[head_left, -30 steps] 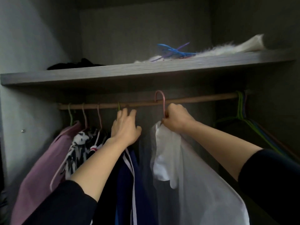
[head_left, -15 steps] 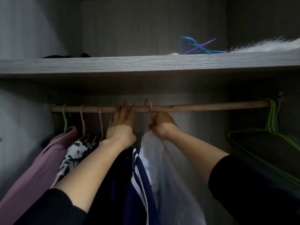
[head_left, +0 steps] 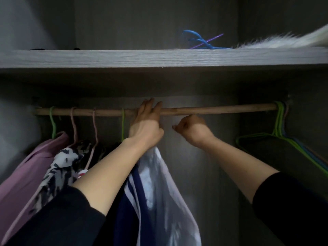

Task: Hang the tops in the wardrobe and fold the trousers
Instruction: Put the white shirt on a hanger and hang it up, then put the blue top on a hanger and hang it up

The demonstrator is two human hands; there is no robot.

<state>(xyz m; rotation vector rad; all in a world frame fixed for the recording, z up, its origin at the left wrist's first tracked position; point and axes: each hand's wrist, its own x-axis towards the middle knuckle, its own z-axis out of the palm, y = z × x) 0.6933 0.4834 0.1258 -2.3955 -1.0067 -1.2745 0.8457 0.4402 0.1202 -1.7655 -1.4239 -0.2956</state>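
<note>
The left hand (head_left: 144, 125) reaches up with its fingers (head_left: 150, 107) straight and laid over the round, bare wooden rod (head_left: 221, 110), touching it. Just beside it, a little lower, the right hand (head_left: 192, 129) is curled into a loose fist under the rod, with nothing to be seen inside it.

The white top (head_left: 159, 183), thin and slightly glossy, hangs straight below the left wrist. Its hanger is hidden behind that hand. Pressed against it on the left-hand side is a navy top with white stripes (head_left: 132, 196), and a thin green wire hook (head_left: 122, 121) sits on the rod just left of the left hand. Further left hang a black-and-white patterned top (head_left: 62, 166) and a smooth mauve top (head_left: 26, 174) on slim pink and green hooks.

Well to the right of the right hand, a bunch of bare green hangers (head_left: 278, 121) crowds the rod's end. Above both hands runs a grey wood-grain shelf (head_left: 124, 58) carrying blue hangers (head_left: 198, 39) and something white and furry (head_left: 284, 41).
</note>
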